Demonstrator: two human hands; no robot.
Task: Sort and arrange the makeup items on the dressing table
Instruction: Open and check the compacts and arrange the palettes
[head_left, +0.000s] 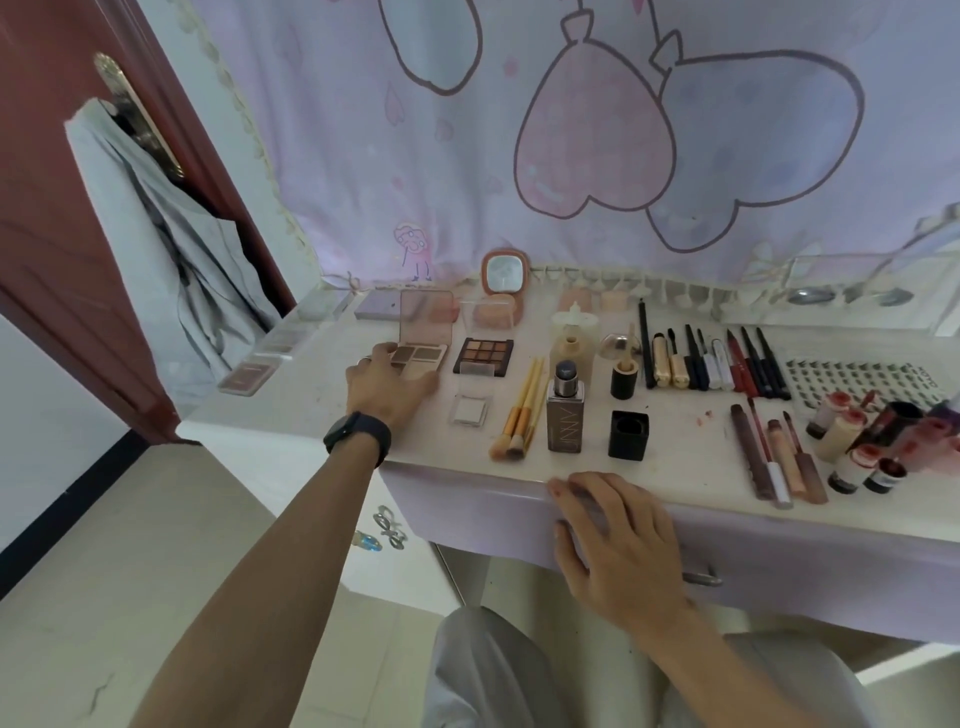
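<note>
My left hand (387, 384), a dark watch (358, 439) on its wrist, reaches over the tabletop (691, 415) to an open palette (423, 356) at the left. The fingers lie against its left edge and the thumb runs along its front. I cannot tell whether they grip it or only touch it. The clear lid stands upright.

My right hand (618, 540) lies flat on the front edge of the tabletop, fingers spread, holding nothing.

I judge the sorting well along, since most items already lie in groups, and this step is placing the palettes. The next move calls for a firm hold on the base, then a slide or lift that keeps the lid from swinging.

Counted outward:
- One dark nine-pan palette (483, 356) sits just beside the open one.
- One small clear pan (470, 410) sits in front of that.
- One lilac palette (376, 305) and one compact mirror (504, 273) stand at the back.
- What look like three compacts (260, 358) line the far left edge.
- Three brushes (522, 410) lie touching.
- One foundation bottle (565, 415) stands with one black cap (628, 434) near it.
- A row of pencils (711, 364) is packed too tightly to count surely.
- Four lip sticks (779, 457) lie together.
- One lash sheet (857, 379) lies flat.
- Several small bottles (852, 441) cluster at the right, partly cut off.
</note>
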